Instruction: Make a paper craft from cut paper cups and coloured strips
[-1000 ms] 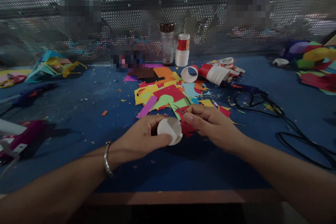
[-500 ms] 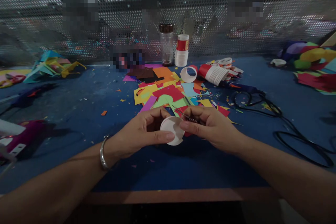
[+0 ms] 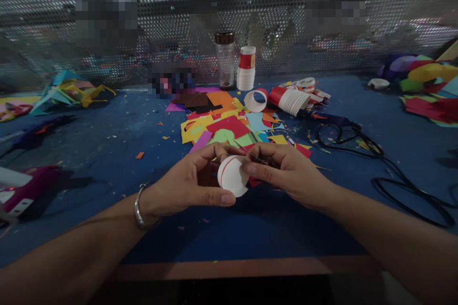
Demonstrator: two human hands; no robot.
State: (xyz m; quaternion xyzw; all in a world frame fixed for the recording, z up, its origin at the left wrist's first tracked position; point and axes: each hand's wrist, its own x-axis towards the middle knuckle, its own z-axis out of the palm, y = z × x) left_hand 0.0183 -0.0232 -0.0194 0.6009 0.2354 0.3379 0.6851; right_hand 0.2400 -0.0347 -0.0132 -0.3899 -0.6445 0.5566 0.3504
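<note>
Just above the table, a cut-down white paper cup bottom (image 3: 231,177) with a red line near its rim is between my hands. My left hand (image 3: 191,178) curls around its left side, thumb along the lower edge and fingers behind. My right hand (image 3: 286,169) is closed on a thin pointed metal tool (image 3: 253,153); whether it is scissors or tweezers I cannot tell. The right thumb touches the right edge of the cup bottom. Behind the hands lies a pile of coloured paper scraps (image 3: 229,126).
A stack of paper cups (image 3: 246,78) stands beside a clear bottle (image 3: 224,64) at the back. Further cups (image 3: 289,100) lie on their side. A black cable (image 3: 386,190) loops at right; a magenta device (image 3: 30,190) lies left. Perforated metal mesh (image 3: 161,14) rises behind.
My right hand has moved left to the cup bottom with the metal tool. The cup bottom has turned, bringing its red line into view, and my left thumb has shifted to its lower edge.
</note>
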